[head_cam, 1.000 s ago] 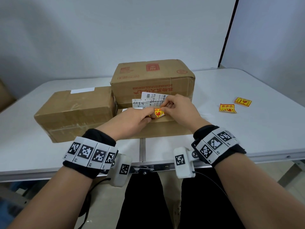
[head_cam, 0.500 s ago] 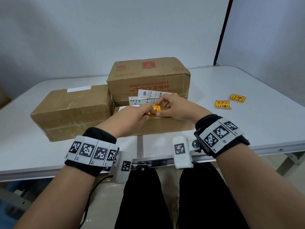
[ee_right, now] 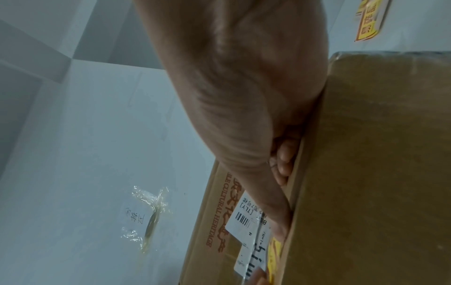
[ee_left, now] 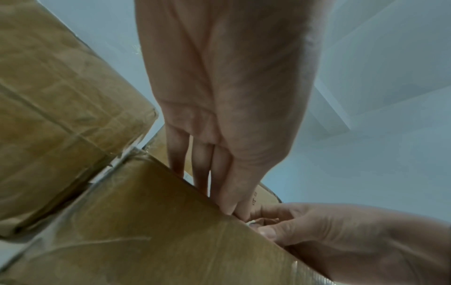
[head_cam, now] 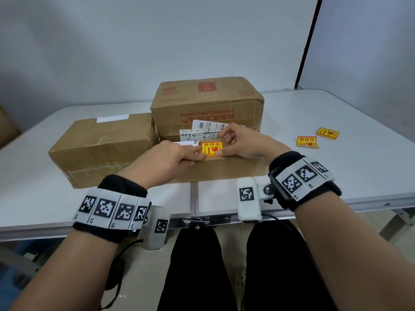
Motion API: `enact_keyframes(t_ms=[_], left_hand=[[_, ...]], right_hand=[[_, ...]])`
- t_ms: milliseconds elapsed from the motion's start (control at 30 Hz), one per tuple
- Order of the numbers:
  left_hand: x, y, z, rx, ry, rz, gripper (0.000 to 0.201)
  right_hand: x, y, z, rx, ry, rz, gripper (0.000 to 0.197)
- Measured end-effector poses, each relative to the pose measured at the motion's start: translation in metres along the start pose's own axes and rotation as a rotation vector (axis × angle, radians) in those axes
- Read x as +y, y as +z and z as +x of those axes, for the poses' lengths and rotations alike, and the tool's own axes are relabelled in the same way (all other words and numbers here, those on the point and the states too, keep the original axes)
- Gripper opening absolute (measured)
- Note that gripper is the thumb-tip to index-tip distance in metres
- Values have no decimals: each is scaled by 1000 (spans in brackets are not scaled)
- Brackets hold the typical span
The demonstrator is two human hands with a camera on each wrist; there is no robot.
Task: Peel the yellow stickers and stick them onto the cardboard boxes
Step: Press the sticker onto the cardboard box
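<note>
Sticker: rectangular yellow sticker with red print (head_cam: 211, 149), lying flat on top of the low brown cardboard box (head_cam: 224, 168), between the two sets of fingers.
Orientation: long axis runs left to right; its printed arrow points away from the person.
Left hand (head_cam: 166, 161): fingers (ee_left: 220, 169) extended, their tips pressing the sticker's left edge.
Right hand (head_cam: 243, 142): thumb presses the sticker's right edge; forefinger arches over its far corner; gripping nothing.
Boxes: tall printed cardboard box (head_cam: 206, 104) beyond the fingers, white shipping labels (head_cam: 204, 130) on its front; plain taped cardboard box (head_cam: 101, 147) left of the fingers.
Spare stickers: two yellow stickers (head_cam: 307, 141) lie on the white bench (head_cam: 336, 167), right of the right hand.
</note>
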State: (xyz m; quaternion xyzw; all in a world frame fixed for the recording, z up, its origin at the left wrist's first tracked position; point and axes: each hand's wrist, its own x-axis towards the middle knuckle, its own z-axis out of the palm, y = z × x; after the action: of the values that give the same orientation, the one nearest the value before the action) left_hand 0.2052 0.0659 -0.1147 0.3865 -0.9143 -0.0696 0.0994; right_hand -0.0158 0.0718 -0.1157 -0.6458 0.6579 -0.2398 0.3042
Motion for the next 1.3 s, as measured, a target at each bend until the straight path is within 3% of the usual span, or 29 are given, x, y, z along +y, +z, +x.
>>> enact_keyframes(t_ms=[233,400,667,867,1133,1300], left_hand=[[2,-11,-2,-16,-82,12,34],[12,-12,9,61,-111,-21,35],[19,6,23,-156,-127,108,60],[17,8,28,-109,-164,148,59],[20,8,27,-42,-218,176,57],[28,4,22,5,-172,218,45]], right_hand=[[-1,-6,-2,-43,-4,23,42],[3,-3,-1,-15,-21,49,37],[8,0,-4,57,-160,-94,35],[8,1,-13,95,-136,-203,37],[10,-3,-22,154,-203,-100,23],[20,-2,-16,232,-175,-17,14]])
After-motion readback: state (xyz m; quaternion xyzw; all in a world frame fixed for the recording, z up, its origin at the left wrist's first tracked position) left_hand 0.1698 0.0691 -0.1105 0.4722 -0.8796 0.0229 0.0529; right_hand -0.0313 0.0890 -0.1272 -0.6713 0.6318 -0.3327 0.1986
